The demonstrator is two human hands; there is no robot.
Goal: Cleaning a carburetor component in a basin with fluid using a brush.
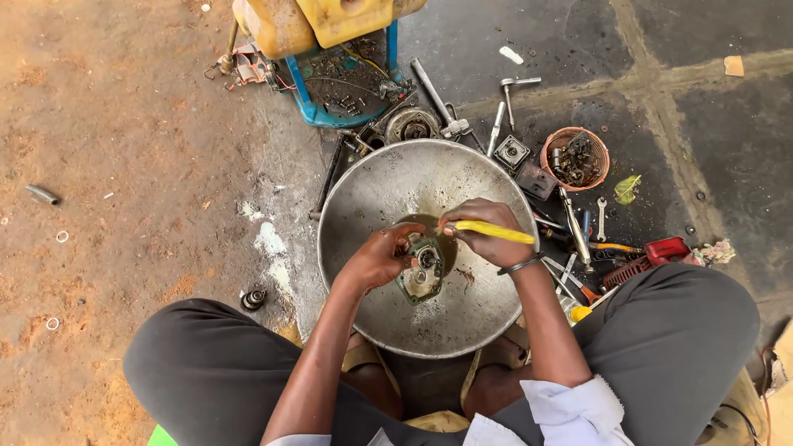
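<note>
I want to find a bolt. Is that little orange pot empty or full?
Nearly full: the little orange pot stands upright on the ground, and dark small metal parts are heaped inside it, close to its rim.

the basin (363,206) sits on the floor (124,165) between your knees — in it, the metal housing (421,268) under your left hand (380,258), your right hand (489,231) just beside it. behind the basin lies a tray (330,103); right of it, a small bowl (574,157) among loose tools.

The one camera sits on my head, looking straight down at close range. My left hand (382,258) and right hand (487,234) sit mid-frame over the metal basin (363,206), with my knees below and the floor (124,165) all around.
</note>
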